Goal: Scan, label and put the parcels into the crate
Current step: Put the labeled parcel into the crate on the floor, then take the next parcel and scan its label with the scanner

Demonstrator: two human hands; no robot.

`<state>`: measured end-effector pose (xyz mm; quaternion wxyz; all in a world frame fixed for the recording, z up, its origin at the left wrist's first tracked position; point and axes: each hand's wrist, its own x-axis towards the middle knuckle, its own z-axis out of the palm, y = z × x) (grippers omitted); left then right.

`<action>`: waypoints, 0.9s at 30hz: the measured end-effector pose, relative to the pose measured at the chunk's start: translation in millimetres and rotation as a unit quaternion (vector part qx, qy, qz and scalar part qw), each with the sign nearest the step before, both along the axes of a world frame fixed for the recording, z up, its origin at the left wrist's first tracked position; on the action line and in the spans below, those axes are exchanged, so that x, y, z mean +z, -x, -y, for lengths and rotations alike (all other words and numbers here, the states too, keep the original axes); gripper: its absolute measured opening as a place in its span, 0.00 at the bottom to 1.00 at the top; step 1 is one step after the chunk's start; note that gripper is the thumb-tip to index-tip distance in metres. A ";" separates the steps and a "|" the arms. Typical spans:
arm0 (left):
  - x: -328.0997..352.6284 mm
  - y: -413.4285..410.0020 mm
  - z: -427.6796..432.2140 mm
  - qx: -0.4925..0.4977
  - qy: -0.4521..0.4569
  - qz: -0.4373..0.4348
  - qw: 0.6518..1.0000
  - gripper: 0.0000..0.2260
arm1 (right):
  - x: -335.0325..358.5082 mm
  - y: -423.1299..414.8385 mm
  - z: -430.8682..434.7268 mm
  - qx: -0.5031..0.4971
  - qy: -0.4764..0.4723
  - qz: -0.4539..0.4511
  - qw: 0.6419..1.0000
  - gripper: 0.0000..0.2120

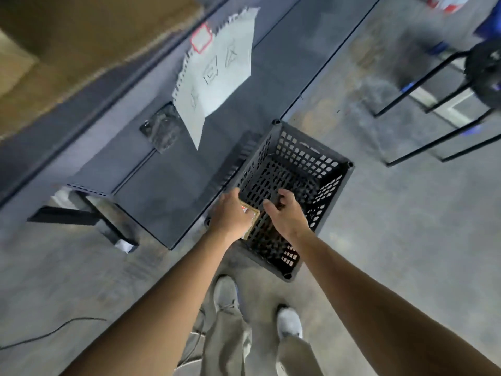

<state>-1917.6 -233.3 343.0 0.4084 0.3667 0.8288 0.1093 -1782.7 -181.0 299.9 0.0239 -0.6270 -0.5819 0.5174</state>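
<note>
The left hand (pixel 230 213) grips a small brown parcel (pixel 252 221) from above, fingers curled over it so that only its near corner and a bit of red and white label show. The right hand (pixel 287 215) is just beside it, holding nothing, with its fingers loosely curled and its thumb spread toward the left hand. Both hands hang over the near left part of a black crate (pixel 349 169) with lattice walls, and the parcel sits above the crate's left rim, not yet inside. No parcel shows inside the crate.

The crate stands on the grey floor (pixel 406 240), close against the edge of a dark desk (pixel 162 180). On the desk lie blurred white sheets of paper (pixel 217 74) with a red-edged label (pixel 201 38) at their far end. A cardboard box (pixel 67 36) fills the far left corner. Below the arms are 2 pale shoes (pixel 226 291) and light trouser legs. A thin cable (pixel 54 332) runs along the floor at the left, and a black metal frame (pixel 433 104) stands at the right.
</note>
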 end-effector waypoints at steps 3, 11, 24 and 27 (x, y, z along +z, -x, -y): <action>68.9 -9.3 17.5 0.041 -0.035 0.005 0.999 0.27 | 76.9 1.9 4.0 0.018 -0.040 -0.019 0.999 0.31; 239.8 -26.7 100.8 0.141 -0.092 -0.073 0.983 0.30 | 263.5 -7.3 30.6 0.132 -0.136 -0.059 0.980 0.30; 383.1 28.6 281.4 0.238 -0.088 -0.250 0.935 0.29 | 404.4 70.9 161.9 0.373 -0.239 -0.118 0.889 0.32; 390.6 54.2 332.7 0.264 -0.089 -0.269 0.922 0.30 | 414.0 106.8 206.0 0.407 -0.254 -0.135 0.867 0.33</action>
